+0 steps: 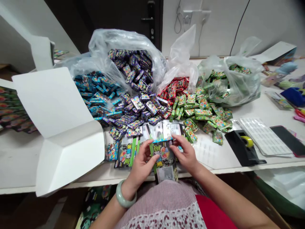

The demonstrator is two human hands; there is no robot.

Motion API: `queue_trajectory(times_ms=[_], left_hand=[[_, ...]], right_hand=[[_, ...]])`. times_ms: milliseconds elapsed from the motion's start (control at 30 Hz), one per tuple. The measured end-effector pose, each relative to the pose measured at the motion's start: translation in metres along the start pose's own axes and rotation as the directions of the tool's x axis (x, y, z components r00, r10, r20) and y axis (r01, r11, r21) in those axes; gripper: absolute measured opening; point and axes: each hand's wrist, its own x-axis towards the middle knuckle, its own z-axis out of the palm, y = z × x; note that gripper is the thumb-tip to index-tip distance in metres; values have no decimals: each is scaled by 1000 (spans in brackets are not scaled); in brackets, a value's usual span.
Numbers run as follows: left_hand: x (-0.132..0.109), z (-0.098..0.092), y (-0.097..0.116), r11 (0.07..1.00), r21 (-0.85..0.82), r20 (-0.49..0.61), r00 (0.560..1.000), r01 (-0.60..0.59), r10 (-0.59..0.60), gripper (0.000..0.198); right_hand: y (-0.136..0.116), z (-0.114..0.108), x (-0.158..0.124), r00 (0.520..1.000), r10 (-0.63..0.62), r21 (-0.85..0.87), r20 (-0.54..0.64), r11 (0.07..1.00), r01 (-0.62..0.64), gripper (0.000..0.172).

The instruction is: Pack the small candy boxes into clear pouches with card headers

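Both hands closed on one printed pack at the near table edge, six o'clock.

The left hand [140, 163] and right hand [187, 154] each pinch a side of the pack [164, 159], fingers curled over its top face, thumbs beneath so far as can be seen. It looks a light, flat, glossy carton: probably stiff enough to lift by its long edges, likely slippery, and apt to crease if squeezed mid-face. More packs [125, 156] lie flat just at its nine o'clock, touching the table [238, 162]. Heaps of small boxes [135, 108] crowd twelve o'clock, spilling from bags [124, 41]. An open white carton [62, 127] blocks nine o'clock; a tape dispenser [243, 148] stands at three. Free room is narrow, chiefly the strip between pack and dispenser; the table edge runs directly under the wrists.
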Motion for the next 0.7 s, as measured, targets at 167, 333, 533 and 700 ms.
queue_trajectory(times_ms=[167, 333, 533, 700], left_hand=[[3, -1, -6, 999, 42, 62, 998, -5, 2, 46], [5, -11, -5, 998, 60, 91, 995, 29, -34, 43], [10, -7, -4, 990, 139, -113, 994, 20, -4, 34], [26, -3, 8, 986, 160, -212, 977, 43, -8, 35]], right_hand=[[1, -8, 12, 996, 1, 58, 87, 998, -6, 26], [-3, -27, 34, 907, -36, 126, 420, 992, -18, 30], [0, -15, 28, 985, 124, 120, 119, 983, -138, 18], [-8, -5, 38, 976, 176, 246, 128, 948, -203, 11]])
